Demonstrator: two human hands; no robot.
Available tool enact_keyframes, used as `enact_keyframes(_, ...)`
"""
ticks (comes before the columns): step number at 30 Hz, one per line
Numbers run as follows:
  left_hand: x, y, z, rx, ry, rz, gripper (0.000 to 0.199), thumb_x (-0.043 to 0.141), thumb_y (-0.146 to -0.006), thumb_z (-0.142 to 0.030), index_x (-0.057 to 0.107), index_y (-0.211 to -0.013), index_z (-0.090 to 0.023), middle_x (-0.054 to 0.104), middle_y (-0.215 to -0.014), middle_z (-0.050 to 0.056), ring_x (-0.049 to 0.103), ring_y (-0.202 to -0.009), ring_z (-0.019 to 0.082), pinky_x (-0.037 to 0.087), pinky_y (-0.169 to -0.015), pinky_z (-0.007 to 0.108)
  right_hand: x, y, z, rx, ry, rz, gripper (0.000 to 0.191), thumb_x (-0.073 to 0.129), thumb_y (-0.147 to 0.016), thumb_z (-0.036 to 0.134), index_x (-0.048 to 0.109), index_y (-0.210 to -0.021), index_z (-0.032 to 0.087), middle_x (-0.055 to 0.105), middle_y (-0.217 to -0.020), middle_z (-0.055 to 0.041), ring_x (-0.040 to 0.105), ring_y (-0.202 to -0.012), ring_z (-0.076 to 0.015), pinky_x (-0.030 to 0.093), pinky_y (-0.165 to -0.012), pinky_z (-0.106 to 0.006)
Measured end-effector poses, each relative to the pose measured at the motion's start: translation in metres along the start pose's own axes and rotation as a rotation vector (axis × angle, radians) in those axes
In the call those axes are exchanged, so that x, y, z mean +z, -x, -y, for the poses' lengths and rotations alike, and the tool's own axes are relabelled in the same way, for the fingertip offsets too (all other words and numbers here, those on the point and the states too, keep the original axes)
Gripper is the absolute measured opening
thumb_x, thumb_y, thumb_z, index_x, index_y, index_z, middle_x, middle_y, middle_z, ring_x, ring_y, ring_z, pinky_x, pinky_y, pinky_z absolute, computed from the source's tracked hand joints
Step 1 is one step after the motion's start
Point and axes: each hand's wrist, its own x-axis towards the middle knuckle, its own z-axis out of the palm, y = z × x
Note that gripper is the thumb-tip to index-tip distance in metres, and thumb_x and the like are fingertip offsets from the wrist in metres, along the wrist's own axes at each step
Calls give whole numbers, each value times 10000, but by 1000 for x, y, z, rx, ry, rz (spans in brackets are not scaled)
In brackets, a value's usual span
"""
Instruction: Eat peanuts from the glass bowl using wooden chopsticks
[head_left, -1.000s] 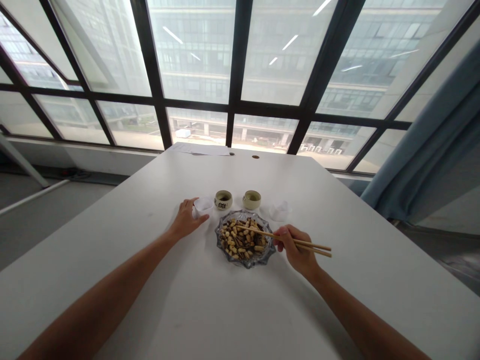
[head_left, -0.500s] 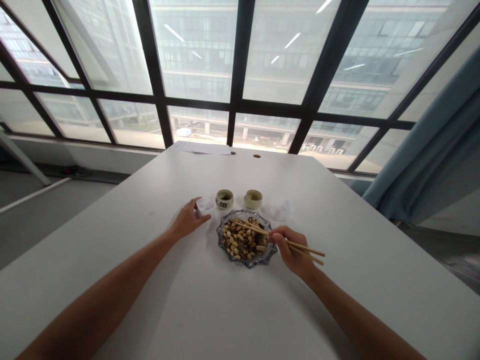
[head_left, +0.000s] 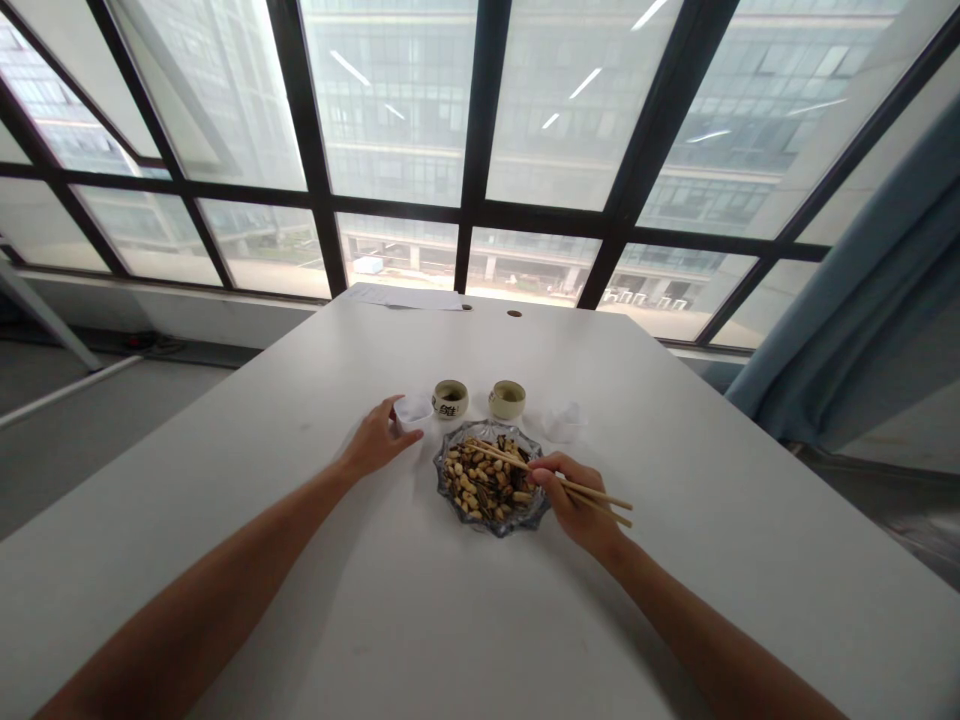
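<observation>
My right hand (head_left: 577, 500) is closed around a pair of wooden chopsticks (head_left: 598, 495). Their tips reach over the nuts and seeds (head_left: 484, 482) in a scalloped glass dish (head_left: 448, 498). At the dish's left, my left hand (head_left: 381, 437) grips a small white bowl (head_left: 412, 412), thumb in front and fingers behind. The bowl stands on the table; its contents are hard to make out. Whether the chopstick tips pinch a nut is too small to tell.
Behind the dish stand two pale green cups, a left one (head_left: 450, 400) with dark characters and a right one (head_left: 508, 400). A white crumpled-looking item (head_left: 564, 422) lies right of them. Paper sheets (head_left: 405, 297) rest at the far edge of the white table (head_left: 480, 620).
My right hand has shifted slightly left with the chopsticks, nearer the dish. My left hand keeps its place on the white bowl.
</observation>
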Motion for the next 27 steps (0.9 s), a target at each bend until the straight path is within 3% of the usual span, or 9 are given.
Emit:
enact_keyframes(8, 0, 1, 1, 12, -2, -6, 721, 710, -728, -495, 482, -1325, -162, 652, -1069, 95, 622, -959, 237, 519, -838, 378, 1, 3, -2, 70, -54, -49, 385, 541, -926, 509, 676, -731, 205, 709, -639, -34, 653, -574, -174, 509, -561, -282)
enact_keyframes(13, 0, 2, 2, 104, -2, -93, 665, 744, -711, -395, 496, -1296, -202, 609, -1233, 101, 599, -1067, 249, 523, -866, 382, 0, 4, -9, 275, -218, -228, 462, 542, -891, 611, 688, -755, 194, 695, -606, -41, 656, -579, -183, 526, -585, -301)
enact_keyframes(20, -2, 1, 0, 205, -27, -163, 578, 774, -696, -301, 528, -1213, -225, 623, -1187, 83, 590, -1102, 265, 525, -899, 414, 6, 3, -20, 527, -610, -378, 516, 674, -744, 682, 691, -728, 167, 654, -552, -34, 598, -502, -147, 490, -502, -269)
enact_keyframes(27, -2, 1, 0, 278, -33, -194, 567, 773, -709, -274, 520, -1213, -227, 615, -1200, 89, 576, -1130, 269, 531, -899, 417, 6, 1, -18, 558, -706, -381, 509, 711, -713, 671, 690, -690, 163, 636, -537, -22, 566, -473, -131, 470, -475, -259)
